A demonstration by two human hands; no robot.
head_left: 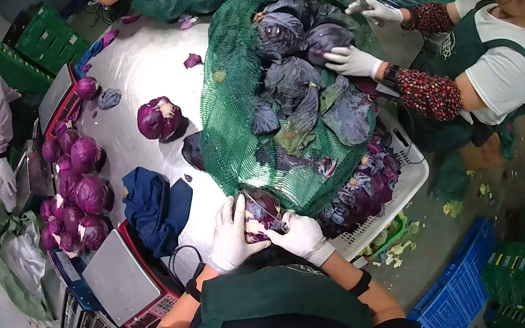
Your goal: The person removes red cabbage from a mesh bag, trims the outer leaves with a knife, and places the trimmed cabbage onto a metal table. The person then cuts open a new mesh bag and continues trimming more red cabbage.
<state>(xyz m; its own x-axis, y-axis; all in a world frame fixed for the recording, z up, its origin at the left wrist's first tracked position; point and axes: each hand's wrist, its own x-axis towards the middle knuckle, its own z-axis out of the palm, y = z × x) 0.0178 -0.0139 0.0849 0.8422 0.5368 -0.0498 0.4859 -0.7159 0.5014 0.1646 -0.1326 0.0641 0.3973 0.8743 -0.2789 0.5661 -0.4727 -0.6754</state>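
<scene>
In white gloves, both my hands are at a red cabbage (259, 214) near the table's front edge, its pale stem end showing. My left hand (231, 239) cups it from the left with the fingers wrapped around its side. On the right, my right hand (303, 235) is closed like a fist, with the thumb against the pale stem end. A thin knife blade (266, 211) runs from that fist across the cabbage; its handle is hidden in the glove. Just beyond is a green mesh sack (232, 137) spread open, with several dark-leaved cabbages (281, 32) on it.
On the metal table (147, 59) lie one trimmed cabbage (158, 118), a pile of purple cabbages (87, 154), a blue cloth (156, 203) and a scale (123, 278). A white basket (407, 179) of cabbages stands right. A co-worker (496, 72) reaches over the sack; two others work left.
</scene>
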